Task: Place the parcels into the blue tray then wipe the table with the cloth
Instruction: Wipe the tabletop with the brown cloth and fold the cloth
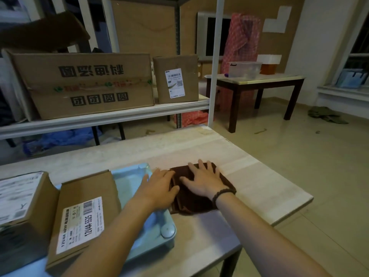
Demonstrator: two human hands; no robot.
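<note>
A folded dark brown cloth (194, 202) lies on the pale table (259, 188), just right of the blue tray (131, 176). My right hand (205, 179) rests flat on top of the cloth with fingers spread. My left hand (159, 186) touches the cloth's left edge, fingers on its folds, reaching over the tray's right rim. Two cardboard parcels sit in the tray: one with a white barcode label (83, 214) in front, and a larger one (22, 208) at the far left.
Behind the table stands a metal shelf (103, 116) holding a big printed carton (83, 82) and a smaller labelled box (176, 78). A white upright post (215, 60) rises at the table's back edge. A dark-legged table (257, 84) stands further right.
</note>
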